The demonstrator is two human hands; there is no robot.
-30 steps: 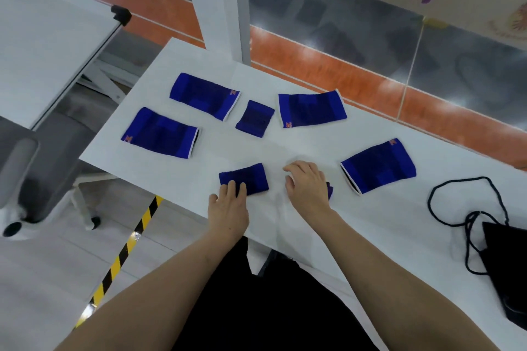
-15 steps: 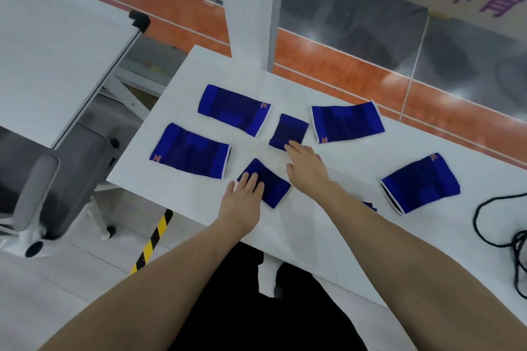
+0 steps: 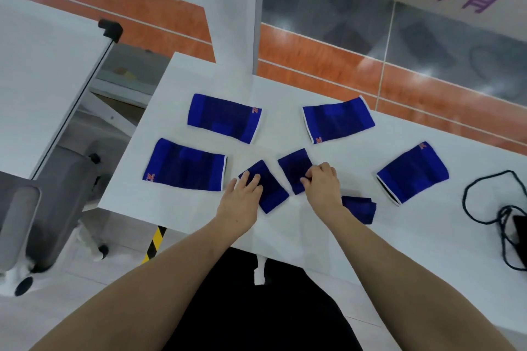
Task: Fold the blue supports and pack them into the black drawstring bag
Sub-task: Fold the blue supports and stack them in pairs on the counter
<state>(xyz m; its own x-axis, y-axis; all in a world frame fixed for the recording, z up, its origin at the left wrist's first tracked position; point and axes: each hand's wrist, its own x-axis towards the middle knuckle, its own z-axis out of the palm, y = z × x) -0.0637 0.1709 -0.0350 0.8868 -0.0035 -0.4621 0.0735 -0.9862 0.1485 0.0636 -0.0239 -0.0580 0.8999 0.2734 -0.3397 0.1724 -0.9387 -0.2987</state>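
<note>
Seven blue supports lie on the white worktop [image 3: 176, 208]. Four are unfolded and flat: far-left support [image 3: 224, 118], near-left support [image 3: 184, 165], far-right support [image 3: 338, 119] and right support [image 3: 412, 172]; all four are well apart from one another. Three smaller folded pieces lie near the front edge. The left folded support [image 3: 271, 189] lies skewed, just beside the near-left support. The left hand [image 3: 241, 202] rests palm down on its left portion, fingers [image 3: 251, 181] extended and spread; the grip is flat and wide, pressing the piece against the worktop rather than enclosing it. The centre folded support [image 3: 293, 167] lies just right of it, apart by a narrow gap. The right hand [image 3: 323, 184] rests on the near right corner of this piece with fingers curled; the grip is narrow, pinching the fabric edge at the fingertips. The third folded support [image 3: 360, 208] lies behind the right wrist, partly hidden by the forearm. The black drawstring bag [image 3: 520, 232] sits at the right frame edge, mostly cut off; its black cord [image 3: 467, 199] loops across the worktop toward the right support without touching it. No support is inside the visible part of the bag. A grey chair [image 3: 42, 208] stands left of the worktop, beside a second white table [image 3: 34, 74].
</note>
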